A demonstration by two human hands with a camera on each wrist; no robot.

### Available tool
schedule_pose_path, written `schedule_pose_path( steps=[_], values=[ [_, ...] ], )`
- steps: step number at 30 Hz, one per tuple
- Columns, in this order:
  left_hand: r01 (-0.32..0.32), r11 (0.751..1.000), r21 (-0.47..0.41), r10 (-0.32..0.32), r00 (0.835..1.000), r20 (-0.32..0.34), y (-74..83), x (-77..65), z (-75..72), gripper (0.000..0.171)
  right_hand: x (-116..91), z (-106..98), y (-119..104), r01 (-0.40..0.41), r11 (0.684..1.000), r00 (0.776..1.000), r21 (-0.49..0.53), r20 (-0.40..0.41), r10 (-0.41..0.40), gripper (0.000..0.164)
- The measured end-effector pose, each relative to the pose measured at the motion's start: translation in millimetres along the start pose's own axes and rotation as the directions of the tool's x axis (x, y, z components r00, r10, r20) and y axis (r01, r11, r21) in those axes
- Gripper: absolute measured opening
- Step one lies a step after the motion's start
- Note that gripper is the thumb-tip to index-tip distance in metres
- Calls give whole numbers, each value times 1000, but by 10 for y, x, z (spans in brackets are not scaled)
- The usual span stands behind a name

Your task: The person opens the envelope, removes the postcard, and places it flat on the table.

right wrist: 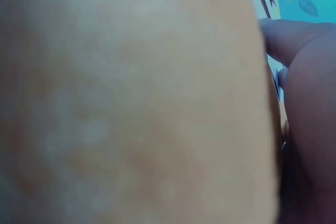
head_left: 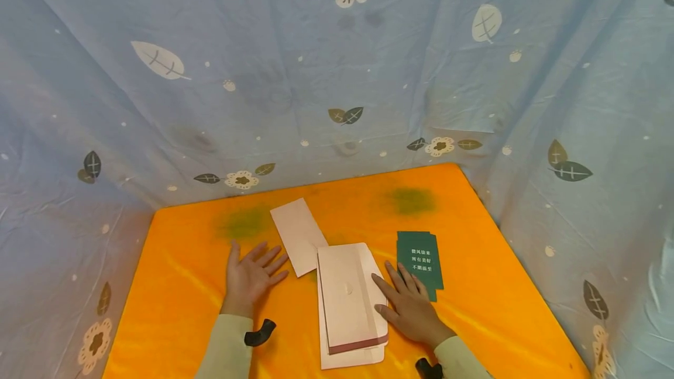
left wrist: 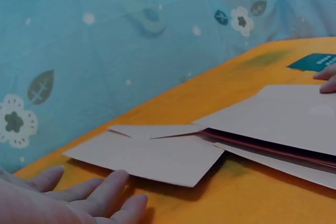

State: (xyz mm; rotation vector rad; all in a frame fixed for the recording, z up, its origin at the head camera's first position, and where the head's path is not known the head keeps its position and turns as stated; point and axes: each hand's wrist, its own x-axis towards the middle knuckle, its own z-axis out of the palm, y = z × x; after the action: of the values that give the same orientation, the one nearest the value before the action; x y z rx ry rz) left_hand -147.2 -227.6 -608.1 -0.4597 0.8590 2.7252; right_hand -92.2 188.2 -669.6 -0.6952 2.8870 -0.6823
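A stack of pale pink envelopes (head_left: 347, 297) lies in the middle of the orange-covered table; one envelope has a dark red strip at its near end. Another pale envelope (head_left: 299, 237) lies behind and left of the stack, its corner meeting it. My left hand (head_left: 254, 278) is palm up with spread fingers, holding nothing, left of both. On the right side of the stack, my right hand (head_left: 413, 309) rests with fingers extended, reaching partly over dark green cards (head_left: 419, 256) with white characters. In the right wrist view, blurred skin hides most of the scene.
The orange table cover (head_left: 195, 303) has two greenish patches near the back edge. A blue leaf-and-flower curtain (head_left: 274, 75) encloses the table at the back and both sides. Black curved pieces (head_left: 260, 333) sit at both wrists.
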Motion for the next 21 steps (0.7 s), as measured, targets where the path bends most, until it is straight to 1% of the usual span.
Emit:
schedule_pose_path(
  steps=[3,6,9,16,21],
  values=[
    [5,1000,4,-5,1000,1,-28,20,35,112,-1,0,3,-1,1000,1000,-2,-3,1,66],
    [5,1000,30,-5,1000,0,-47,29,70,112,-1,5,4,0,1000,1000,-3,-7,0,66],
    [2,997,72,-3,1000,14,-68,48,89,110,-1,10,3,-2,1000,1000,0,-9,2,66],
    [-17,996,83,16,1000,20,-148,187,38,105,5,16,3,-4,1000,1000,2,-10,4,66],
    [-27,990,138,22,999,36,-209,260,42,99,4,9,-4,6,1000,1000,6,-21,-6,66]
  ],
)
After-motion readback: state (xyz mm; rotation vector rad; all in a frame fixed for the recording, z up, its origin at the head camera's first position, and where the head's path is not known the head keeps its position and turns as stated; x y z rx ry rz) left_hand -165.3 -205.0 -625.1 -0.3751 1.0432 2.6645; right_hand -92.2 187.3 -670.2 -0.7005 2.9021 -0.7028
